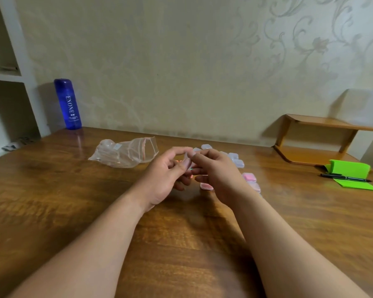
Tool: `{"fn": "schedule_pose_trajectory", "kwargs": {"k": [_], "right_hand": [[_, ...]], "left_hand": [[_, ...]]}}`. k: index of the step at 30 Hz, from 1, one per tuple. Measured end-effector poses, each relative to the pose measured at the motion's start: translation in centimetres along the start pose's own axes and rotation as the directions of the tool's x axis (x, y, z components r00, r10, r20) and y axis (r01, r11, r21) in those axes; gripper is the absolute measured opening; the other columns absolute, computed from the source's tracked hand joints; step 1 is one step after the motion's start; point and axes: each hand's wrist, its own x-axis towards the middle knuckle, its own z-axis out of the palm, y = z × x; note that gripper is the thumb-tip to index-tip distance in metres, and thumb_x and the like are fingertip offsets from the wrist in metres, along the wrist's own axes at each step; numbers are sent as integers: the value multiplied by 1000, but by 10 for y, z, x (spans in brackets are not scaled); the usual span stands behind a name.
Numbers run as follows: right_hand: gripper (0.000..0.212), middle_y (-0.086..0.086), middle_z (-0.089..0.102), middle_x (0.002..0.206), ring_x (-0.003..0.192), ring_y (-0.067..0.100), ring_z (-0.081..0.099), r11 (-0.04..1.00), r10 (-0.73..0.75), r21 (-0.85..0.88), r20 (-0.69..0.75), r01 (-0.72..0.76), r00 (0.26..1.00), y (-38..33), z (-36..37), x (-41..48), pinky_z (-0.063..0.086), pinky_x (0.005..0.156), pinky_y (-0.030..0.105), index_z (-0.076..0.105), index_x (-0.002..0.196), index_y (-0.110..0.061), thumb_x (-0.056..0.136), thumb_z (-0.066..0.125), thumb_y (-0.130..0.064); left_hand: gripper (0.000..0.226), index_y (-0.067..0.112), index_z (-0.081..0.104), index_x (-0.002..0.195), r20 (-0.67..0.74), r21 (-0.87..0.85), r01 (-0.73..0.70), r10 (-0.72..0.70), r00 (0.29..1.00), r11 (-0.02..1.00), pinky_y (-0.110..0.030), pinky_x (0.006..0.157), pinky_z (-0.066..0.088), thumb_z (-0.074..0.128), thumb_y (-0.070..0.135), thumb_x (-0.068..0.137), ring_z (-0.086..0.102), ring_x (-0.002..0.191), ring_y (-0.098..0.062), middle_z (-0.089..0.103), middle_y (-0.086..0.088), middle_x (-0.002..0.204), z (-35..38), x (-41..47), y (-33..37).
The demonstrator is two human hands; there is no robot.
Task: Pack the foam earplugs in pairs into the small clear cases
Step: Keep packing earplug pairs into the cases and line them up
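While your left hand (164, 177) and right hand (218, 175) both pinch the small clear case (186, 157) above the counter (73, 190), its smooth plastic may slip and fall among the pink-filled cases (249, 177).

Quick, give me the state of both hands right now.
The left hand pinches a small clear case between thumb and forefinger.
The right hand grips the same case with curled fingers; anything else in it is hidden.
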Motion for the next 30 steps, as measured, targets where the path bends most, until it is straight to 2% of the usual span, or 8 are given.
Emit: {"fn": "schedule_pose_trajectory", "kwargs": {"k": [4, 7, 11, 15, 18, 21, 26, 30], "right_hand": [[27, 6, 74, 82, 83, 23, 70, 999, -18, -28, -17, 17, 1000, -4, -1, 1, 48, 75, 41, 71, 97, -12, 96, 78, -39], [27, 4, 73, 78, 78, 18, 69, 999, -35, -31, -15, 34, 999, -4, 3, -2, 53, 69, 32, 70, 103, -4, 98, 74, -31], [37, 5, 71, 76, 75, 19, 66, 999, -45, -11, -18, 45, 999, -4, 3, -4, 53, 69, 33, 69, 112, 7, 97, 73, -26], [35, 4, 71, 75, 76, 20, 67, 999, -47, -16, -21, 47, 999, -4, 5, -3, 53, 70, 35, 69, 110, 5, 95, 72, -25], [24, 4, 70, 74, 76, 21, 67, 999, -39, -20, -13, 38, 999, -4, 7, -3, 53, 69, 34, 70, 102, -2, 93, 72, -24], [27, 5, 67, 74, 75, 22, 64, 1000, -22, 20, 0, 22, 1000, -4, 12, -4, 52, 65, 32, 68, 101, -4, 85, 73, -24], [14, 7, 62, 75, 72, 21, 58, 999, -10, 44, 8, 10, 1000, -6, 16, -7, 49, 63, 30, 65, 103, -3, 94, 71, -13], [13, 7, 62, 75, 71, 19, 60, 1000, -24, 18, 4, 24, 1000, -7, 17, -6, 52, 63, 30, 67, 99, -3, 94, 70, -14]], "left_hand": [[33, 28, 68, 137, -5, -9, 13, -13, 1000, 1000, -33, 72, 61, 64, 35, 106, 73, 82, -21, 77, -8, 92, -1, 1, -2], [33, 26, 71, 132, -37, -39, 27, -28, 999, 999, -30, 67, 59, 69, 38, 102, 73, 78, -24, 78, -9, 89, -1, -1, -1], [29, 23, 74, 128, -44, -80, 44, -47, 998, 996, -28, 63, 58, 72, 33, 101, 73, 75, -24, 76, -13, 88, -2, -3, 1], [25, 21, 75, 123, -48, -101, 63, -68, 997, 993, -26, 60, 57, 72, 30, 100, 72, 70, -22, 74, -11, 82, 0, -3, 4], [16, 22, 76, 116, -49, -115, 93, -99, 994, 989, -25, 57, 56, 69, 27, 102, 70, 67, -21, 72, -10, 79, -1, -3, 4], [13, 22, 75, 112, -45, -124, 131, -138, 989, 984, -25, 56, 53, 65, 23, 105, 67, 66, -20, 69, -10, 77, -2, -3, 4], [17, 22, 74, 107, -66, -79, 155, -161, 985, 985, -26, 55, 51, 57, 20, 105, 63, 66, -18, 66, -9, 77, -1, -3, 5], [18, 22, 75, 104, -93, -66, 167, -173, 981, 984, -27, 54, 51, 56, 22, 103, 63, 66, -20, 65, -12, 80, -1, -1, 6]]}}
